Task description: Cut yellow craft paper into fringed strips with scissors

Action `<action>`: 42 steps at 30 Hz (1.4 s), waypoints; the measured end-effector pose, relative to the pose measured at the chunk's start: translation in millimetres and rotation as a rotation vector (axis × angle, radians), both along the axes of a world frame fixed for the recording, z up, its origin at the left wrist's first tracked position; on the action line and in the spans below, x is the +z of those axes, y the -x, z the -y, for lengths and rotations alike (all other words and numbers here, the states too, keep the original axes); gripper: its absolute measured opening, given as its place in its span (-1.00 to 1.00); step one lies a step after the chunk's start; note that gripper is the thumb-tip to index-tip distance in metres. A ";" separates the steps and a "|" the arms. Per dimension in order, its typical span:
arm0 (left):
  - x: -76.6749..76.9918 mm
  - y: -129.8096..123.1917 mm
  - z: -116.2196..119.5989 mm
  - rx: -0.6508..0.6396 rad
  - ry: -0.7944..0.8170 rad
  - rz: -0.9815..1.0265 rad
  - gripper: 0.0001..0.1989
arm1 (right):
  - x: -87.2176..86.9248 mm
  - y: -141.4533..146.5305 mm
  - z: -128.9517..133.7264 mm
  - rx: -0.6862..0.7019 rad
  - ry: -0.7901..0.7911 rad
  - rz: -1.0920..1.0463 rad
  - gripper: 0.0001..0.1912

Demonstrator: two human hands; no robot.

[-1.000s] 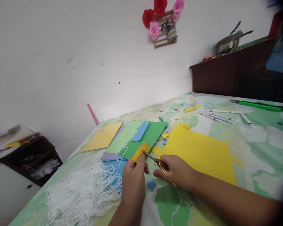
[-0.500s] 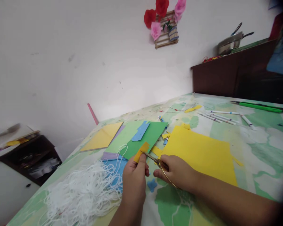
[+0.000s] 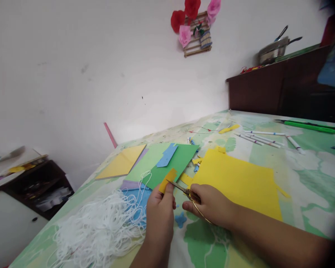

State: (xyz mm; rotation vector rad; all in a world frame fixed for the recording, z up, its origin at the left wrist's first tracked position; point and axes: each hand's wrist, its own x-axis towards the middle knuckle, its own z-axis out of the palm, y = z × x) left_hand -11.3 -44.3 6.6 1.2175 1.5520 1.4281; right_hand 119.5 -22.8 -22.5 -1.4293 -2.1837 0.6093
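Observation:
My left hand (image 3: 161, 203) pinches a small yellow piece (image 3: 168, 179) between thumb and fingers. Gold-handled scissors (image 3: 181, 187) are held in my right hand (image 3: 209, 203), their tips touching the right edge of that piece. A large yellow sheet (image 3: 237, 178) lies partly under my right forearm. Behind my hands are a green sheet (image 3: 181, 156) and a blue piece (image 3: 166, 155) on top of it. A small blue cut-out shape (image 3: 180, 220) rests on the table between my wrists.
White string (image 3: 97, 230) is heaped at the left. Pale yellow sheets (image 3: 121, 163) lie behind it. White pens (image 3: 264, 138) and a green cutter (image 3: 309, 126) are at the right rear. A dark cabinet (image 3: 254, 93) borders the table, and a wall rises behind.
The view has shifted very slightly. Both hands keep nearly the same pose, with the scissors still at the small yellow piece.

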 end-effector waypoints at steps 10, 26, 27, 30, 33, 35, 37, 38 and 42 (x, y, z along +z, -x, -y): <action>0.6 0.7 1.5 -0.038 0.002 -0.035 -0.76 | 0.9 -0.2 -2.3 0.038 -0.003 -0.003 -0.62; -1.5 1.2 -0.1 -0.022 0.000 -0.033 -0.72 | 1.6 -0.3 -2.6 0.041 0.024 -0.012 -0.62; -0.9 1.4 0.2 -0.021 0.006 -0.038 -0.71 | 1.4 -0.5 -2.6 0.040 0.023 -0.010 -0.61; 1.7 1.3 1.8 -0.012 0.018 -0.039 -0.71 | 0.6 -0.9 -2.9 0.044 0.000 -0.010 -0.60; 3.6 0.0 2.9 -0.002 0.030 -0.027 -0.70 | 0.4 -0.9 -3.2 0.049 -0.012 -0.012 -0.60; 3.5 -0.8 2.7 0.005 0.045 -0.022 -0.69 | 0.7 -0.5 -3.3 0.043 -0.013 -0.015 -0.62; 2.3 -1.2 2.0 0.011 0.050 -0.006 -0.69 | 1.0 -0.2 -3.3 0.039 -0.012 -0.025 -0.63; 1.5 -1.1 1.5 0.011 0.043 0.007 -0.68 | 0.9 -0.2 -3.3 0.039 -0.006 -0.032 -0.64; 0.2 -0.1 1.3 -0.022 0.013 0.044 -0.72 | -0.4 -1.0 -3.1 0.034 0.016 -0.044 -0.64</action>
